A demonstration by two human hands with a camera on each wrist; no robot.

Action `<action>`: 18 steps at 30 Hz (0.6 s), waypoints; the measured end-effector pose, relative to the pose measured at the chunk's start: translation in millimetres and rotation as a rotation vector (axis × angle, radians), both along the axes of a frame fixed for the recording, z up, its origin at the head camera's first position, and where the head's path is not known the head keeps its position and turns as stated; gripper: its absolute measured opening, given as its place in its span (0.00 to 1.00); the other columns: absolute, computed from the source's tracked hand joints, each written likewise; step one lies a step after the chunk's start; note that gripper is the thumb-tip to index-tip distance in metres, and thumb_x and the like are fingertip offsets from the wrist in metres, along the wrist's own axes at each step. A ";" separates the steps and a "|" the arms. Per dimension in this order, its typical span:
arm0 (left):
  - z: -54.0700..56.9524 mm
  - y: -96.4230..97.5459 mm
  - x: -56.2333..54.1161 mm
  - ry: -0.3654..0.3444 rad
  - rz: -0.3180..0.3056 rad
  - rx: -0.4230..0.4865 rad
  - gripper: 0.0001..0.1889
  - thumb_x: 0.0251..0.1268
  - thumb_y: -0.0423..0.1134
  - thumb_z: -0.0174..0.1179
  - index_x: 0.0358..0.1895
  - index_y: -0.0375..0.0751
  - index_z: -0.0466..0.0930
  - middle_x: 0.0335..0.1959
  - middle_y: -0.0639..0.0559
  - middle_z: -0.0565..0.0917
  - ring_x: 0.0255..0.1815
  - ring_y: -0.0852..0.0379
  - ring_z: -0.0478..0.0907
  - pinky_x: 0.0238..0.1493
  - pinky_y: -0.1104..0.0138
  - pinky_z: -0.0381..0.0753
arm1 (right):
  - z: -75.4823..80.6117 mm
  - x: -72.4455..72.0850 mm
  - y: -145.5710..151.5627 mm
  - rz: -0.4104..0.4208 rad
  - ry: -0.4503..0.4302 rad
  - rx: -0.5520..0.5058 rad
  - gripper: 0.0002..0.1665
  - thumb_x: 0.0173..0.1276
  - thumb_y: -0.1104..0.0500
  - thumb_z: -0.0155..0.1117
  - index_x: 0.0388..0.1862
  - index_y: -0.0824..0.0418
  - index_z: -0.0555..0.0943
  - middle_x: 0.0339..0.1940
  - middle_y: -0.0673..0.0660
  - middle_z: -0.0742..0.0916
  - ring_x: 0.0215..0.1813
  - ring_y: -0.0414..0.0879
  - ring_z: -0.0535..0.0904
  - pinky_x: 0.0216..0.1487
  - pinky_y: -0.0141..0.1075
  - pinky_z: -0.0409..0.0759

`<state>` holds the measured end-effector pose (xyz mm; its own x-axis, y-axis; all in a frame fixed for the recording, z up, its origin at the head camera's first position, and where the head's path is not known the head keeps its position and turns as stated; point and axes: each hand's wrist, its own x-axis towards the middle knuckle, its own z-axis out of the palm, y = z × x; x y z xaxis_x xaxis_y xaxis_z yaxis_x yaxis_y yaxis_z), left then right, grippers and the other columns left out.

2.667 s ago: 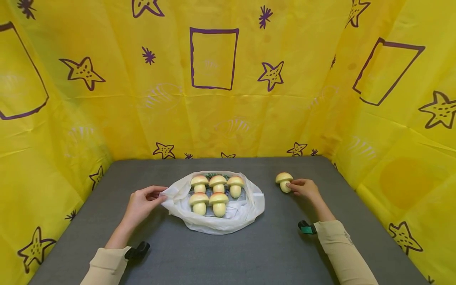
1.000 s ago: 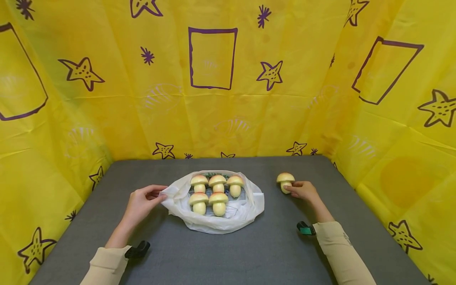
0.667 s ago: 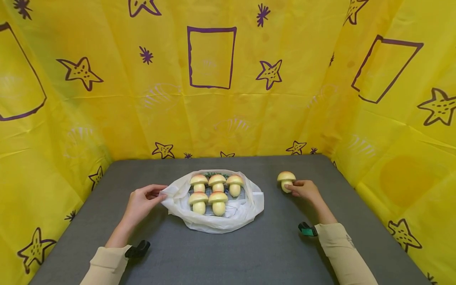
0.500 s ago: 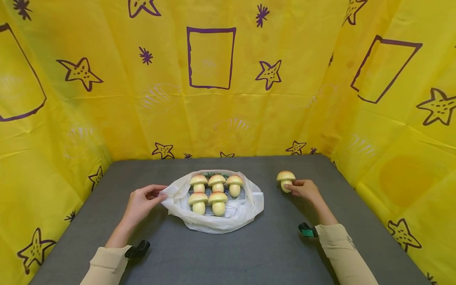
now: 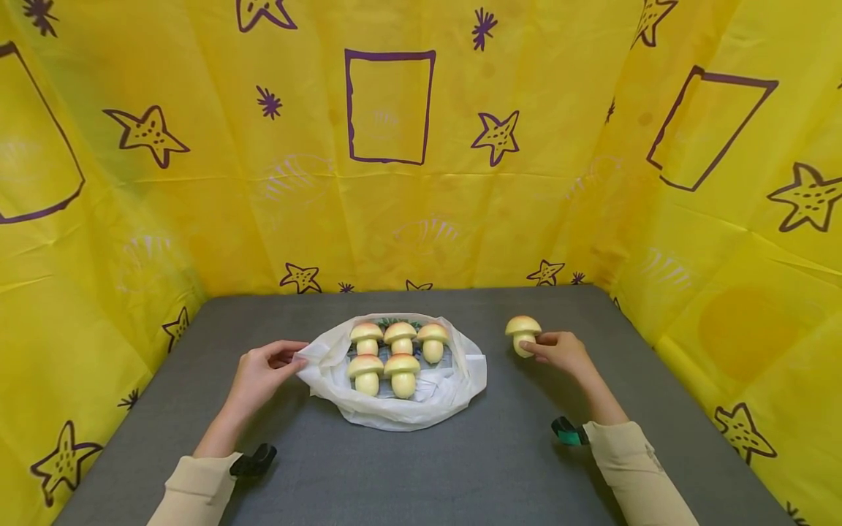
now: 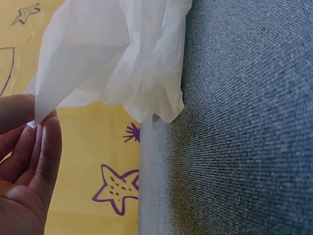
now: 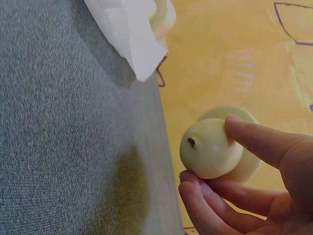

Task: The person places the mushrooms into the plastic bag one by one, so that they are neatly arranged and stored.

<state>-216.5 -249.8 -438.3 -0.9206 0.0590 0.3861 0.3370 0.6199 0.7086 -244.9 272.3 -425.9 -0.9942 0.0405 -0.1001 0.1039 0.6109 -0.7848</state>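
Observation:
In the head view a white, thin-walled bag (image 5: 408, 418) lies spread with its mouth open at the middle of the table. Two rows of artificial-looking mushrooms (image 5: 401, 369), pale with orange-tinted caps, lie inside. My left hand (image 5: 263, 371) pinches the bag's left edge between thumb and fingers; the left wrist view shows the pinched corner (image 6: 46, 98) drawn out. To the right of the bag, my right hand (image 5: 562, 351) holds another mushroom (image 5: 522, 329) by its stem, cap upward. From the right wrist, its stem's end (image 7: 208, 147) shows a dark spot, and it hangs above the table.
Grey cloth covers the table (image 5: 408, 478). Yellow printed curtains (image 5: 395, 219) stand behind it and at both sides. Something dark green (image 5: 400, 321) shows at the bag's far inner edge. Black straps (image 5: 255, 462) sit on both wrists.
My right hand and the mushroom in it have shifted a little left toward the bag within the last half second. The left hand and the bag stay as they were.

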 end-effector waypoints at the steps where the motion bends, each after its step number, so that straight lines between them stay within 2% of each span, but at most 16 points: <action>1: -0.4 0.1 0.0 -0.001 -0.001 0.002 0.12 0.55 0.40 0.69 0.43 0.45 0.85 0.33 0.51 0.85 0.28 0.64 0.76 0.30 0.76 0.79 | 0.8 0.9 -0.9 0.003 0.000 0.012 0.35 0.60 0.43 0.67 0.50 0.73 0.79 0.44 0.66 0.87 0.42 0.55 0.86 0.46 0.42 0.82; 6: -2.6 0.0 -0.3 0.006 -0.011 0.010 0.12 0.54 0.40 0.69 0.43 0.44 0.85 0.33 0.49 0.84 0.27 0.64 0.76 0.29 0.76 0.78 | 5.0 6.1 -7.1 0.022 -0.001 0.049 0.37 0.61 0.42 0.66 0.52 0.73 0.78 0.43 0.66 0.87 0.42 0.55 0.86 0.45 0.40 0.82; 13: -4.4 -0.5 -2.3 0.012 -0.009 0.021 0.13 0.54 0.39 0.70 0.43 0.42 0.86 0.32 0.48 0.85 0.26 0.64 0.76 0.29 0.76 0.78 | 11.1 11.7 -17.9 0.046 0.006 0.015 0.34 0.61 0.44 0.67 0.51 0.73 0.79 0.45 0.67 0.86 0.43 0.57 0.85 0.48 0.46 0.81; 18: -4.0 -0.8 -1.9 0.003 -0.013 0.025 0.13 0.54 0.40 0.70 0.43 0.43 0.86 0.32 0.48 0.85 0.27 0.63 0.76 0.29 0.75 0.79 | 14.2 14.2 -27.3 0.068 0.023 0.008 0.30 0.61 0.46 0.67 0.48 0.72 0.80 0.42 0.65 0.87 0.42 0.57 0.85 0.46 0.46 0.82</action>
<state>-218.4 -250.6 -442.2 -0.9187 0.0615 0.3902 0.3470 0.5977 0.7227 -230.7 245.0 -411.7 -0.9967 -0.0267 -0.0770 0.0437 0.6223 -0.7816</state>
